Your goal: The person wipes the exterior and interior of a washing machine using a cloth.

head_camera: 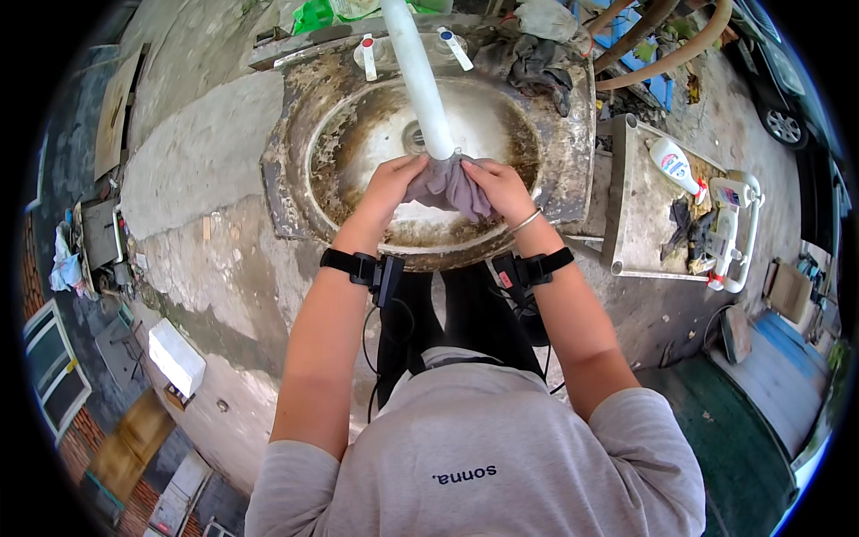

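A wet-looking purple-grey cloth (448,190) is stretched between both hands over the basin. My left hand (396,184) pinches its left edge and my right hand (500,188) pinches its right edge. Directly above the cloth is the end of a white pipe spout (426,87); a little clear water shows at its mouth. Beneath lies a stained, oval sink basin (349,127) with a round drain (415,136). Behind it stand a red-marked tap lever (368,59) and a blue-marked one (456,50).
Dark crumpled cloths (540,70) lie on the sink's back right corner. On the right, a low metal-edged stand (621,194) holds a white spray bottle (673,164), white pipe parts (731,228) and dark rags. Brown hoses (671,64) curve at the upper right, near a parked car (772,74).
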A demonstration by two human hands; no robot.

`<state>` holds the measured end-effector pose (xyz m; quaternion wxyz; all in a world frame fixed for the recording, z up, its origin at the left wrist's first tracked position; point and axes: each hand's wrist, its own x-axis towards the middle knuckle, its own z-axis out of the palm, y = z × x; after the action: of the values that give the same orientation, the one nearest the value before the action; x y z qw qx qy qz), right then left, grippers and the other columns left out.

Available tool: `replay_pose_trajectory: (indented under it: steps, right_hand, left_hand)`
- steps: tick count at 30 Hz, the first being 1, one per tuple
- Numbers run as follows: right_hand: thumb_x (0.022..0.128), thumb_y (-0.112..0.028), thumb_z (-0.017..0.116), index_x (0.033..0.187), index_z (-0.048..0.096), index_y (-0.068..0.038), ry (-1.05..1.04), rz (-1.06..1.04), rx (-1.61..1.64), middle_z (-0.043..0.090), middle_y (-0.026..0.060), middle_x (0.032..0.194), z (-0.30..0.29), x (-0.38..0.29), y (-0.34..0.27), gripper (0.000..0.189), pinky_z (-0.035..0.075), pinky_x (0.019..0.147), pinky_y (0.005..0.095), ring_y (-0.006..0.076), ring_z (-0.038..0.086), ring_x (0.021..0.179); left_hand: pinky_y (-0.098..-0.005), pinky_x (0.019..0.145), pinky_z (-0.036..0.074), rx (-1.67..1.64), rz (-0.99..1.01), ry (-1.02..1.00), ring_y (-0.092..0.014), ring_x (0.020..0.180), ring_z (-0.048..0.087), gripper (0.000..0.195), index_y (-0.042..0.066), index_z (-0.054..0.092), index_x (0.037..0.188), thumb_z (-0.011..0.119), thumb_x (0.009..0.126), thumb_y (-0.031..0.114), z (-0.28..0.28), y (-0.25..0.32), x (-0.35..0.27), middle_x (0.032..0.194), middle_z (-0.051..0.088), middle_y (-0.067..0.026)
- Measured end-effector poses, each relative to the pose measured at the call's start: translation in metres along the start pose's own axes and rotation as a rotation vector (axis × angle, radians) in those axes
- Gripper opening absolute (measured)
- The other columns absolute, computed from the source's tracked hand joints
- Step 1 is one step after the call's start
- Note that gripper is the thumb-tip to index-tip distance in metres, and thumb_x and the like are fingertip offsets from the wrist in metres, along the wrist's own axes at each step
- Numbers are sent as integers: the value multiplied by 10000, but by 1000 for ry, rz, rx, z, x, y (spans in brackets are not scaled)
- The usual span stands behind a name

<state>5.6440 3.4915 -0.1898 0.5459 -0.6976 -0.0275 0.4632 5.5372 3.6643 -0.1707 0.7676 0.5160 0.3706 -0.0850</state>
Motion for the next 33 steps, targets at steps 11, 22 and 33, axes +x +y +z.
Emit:
replay_pose_trajectory:
  steps: [11, 22, 33]
  right_hand:
    - [908, -233, 536, 1157, 598, -34, -10, -126, -84, 649, 102, 1002, 7, -15, -24, 324, 459, 803, 273, 134, 577, 867]
    - [883, -216, 560, 862, 584, 25, 358, -452, -302, 567, 229, 726, 3, -22, -66, 244, 432, 602, 385, 404, 518, 663]
    - [927, -190, 497, 1025, 609, -38, 342, -285, 42, 626, 66, 814, -12, -11, -50, 212, 454, 651, 321, 198, 600, 751]
  left_hand:
    - [-275, 719, 478, -295, 31, -44, -162, 821, 609, 317, -32, 600, 1084, 567, 867, 197, 4, 20, -12, 943, 645, -99]
    - [-323, 701, 479, 842, 159, -162, -241, 774, 628, 443, 3, 638, 1008, 759, 692, 288, -1, -1, -18, 902, 657, -135]
    - [-271, 763, 432, 369, 345, -5, -138, 825, 561, 228, 23, 633, 986, 640, 847, 204, -19, 17, -26, 868, 618, -66]
